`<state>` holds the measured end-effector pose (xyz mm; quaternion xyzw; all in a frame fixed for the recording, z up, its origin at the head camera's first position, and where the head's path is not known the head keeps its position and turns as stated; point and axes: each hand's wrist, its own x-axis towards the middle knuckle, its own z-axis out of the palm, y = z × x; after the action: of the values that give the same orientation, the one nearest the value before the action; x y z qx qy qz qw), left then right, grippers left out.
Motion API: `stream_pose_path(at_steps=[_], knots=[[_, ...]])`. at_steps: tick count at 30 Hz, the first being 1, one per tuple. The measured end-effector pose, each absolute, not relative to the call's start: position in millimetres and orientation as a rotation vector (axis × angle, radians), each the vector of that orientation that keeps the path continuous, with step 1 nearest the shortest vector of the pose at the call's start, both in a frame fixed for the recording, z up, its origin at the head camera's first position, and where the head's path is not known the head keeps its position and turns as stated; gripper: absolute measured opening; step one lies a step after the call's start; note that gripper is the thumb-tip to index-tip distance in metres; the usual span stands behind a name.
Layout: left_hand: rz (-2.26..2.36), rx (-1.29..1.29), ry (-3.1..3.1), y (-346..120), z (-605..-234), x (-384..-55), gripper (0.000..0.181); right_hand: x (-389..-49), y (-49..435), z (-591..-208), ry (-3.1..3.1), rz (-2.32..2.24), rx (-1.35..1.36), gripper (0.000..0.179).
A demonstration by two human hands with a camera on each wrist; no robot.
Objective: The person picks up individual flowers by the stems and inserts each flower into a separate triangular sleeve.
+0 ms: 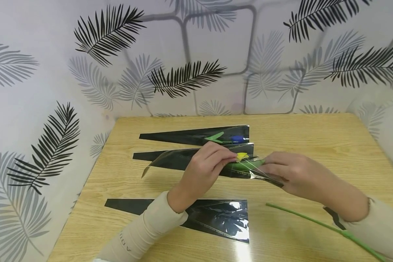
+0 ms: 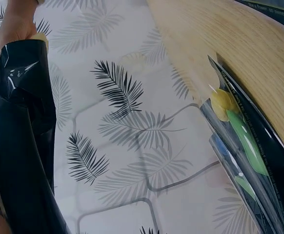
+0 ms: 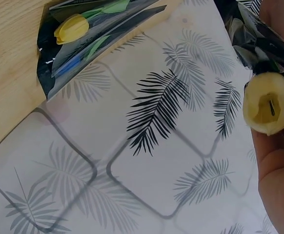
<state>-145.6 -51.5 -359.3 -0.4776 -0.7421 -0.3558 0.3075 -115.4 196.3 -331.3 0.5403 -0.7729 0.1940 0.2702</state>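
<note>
Between my two hands is a black and clear flower sleeve [image 1: 180, 159], lifted over the table. My left hand [image 1: 204, 169] pinches it near its middle. My right hand [image 1: 291, 174] grips its wide end. A pale yellow tulip [image 3: 269, 103] faces out of that end in the right wrist view, beside the right hand; the head view does not clearly show this bloom. A green leaf [image 1: 245, 165] shows through the film between the hands. Just behind lies another sleeve with a brighter yellow tulip [image 3: 72, 28] in it.
At the back of the wooden table [image 1: 314, 138] lies a sleeve holding a blue tulip [image 1: 238, 139]. A flat black sleeve [image 1: 222, 216] lies in front, partly under the left forearm. A green stem [image 1: 301, 215] runs beneath the right forearm. Leaf-patterned covering [image 1: 216, 43] stands behind.
</note>
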Motion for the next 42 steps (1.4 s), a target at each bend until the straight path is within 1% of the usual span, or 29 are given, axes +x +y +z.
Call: stream_pose_path(at_steps=[8,14,21,26,31,34,37,40,42], knots=[[-0.974,-1.267,-1.973,-51,-361,-144,0.010,-118,194,-337,-2.000,0.638,1.426,0.037],[-0.983,-1.257,-1.986,-50,-362,-143,0.010,-119,193,-341,-1.986,0.686,1.397,0.039],[-1.002,-1.272,-1.982,-49,-362,-144,0.011,-122,190,-349,-1.950,0.738,1.418,0.034],[-1.040,-1.261,-1.956,-51,-362,-146,0.011,-119,188,-341,-1.906,0.810,1.393,0.029],[-1.186,-1.229,-1.881,-55,-360,-150,0.009,-113,184,-325,-1.709,1.036,1.213,0.029],[-1.251,-1.190,-1.825,-57,-356,-152,0.010,-112,183,-319,-1.540,1.155,1.010,0.028],[-1.314,-1.137,-1.764,-58,-351,-153,0.011,-112,185,-318,-1.470,1.308,0.813,0.022],[-1.409,-1.078,-1.701,-58,-346,-153,0.015,-109,194,-323,-1.640,1.517,0.721,0.018],[-1.477,-1.043,-1.669,-57,-344,-153,0.018,-106,197,-327,-1.832,1.645,0.702,0.023]])
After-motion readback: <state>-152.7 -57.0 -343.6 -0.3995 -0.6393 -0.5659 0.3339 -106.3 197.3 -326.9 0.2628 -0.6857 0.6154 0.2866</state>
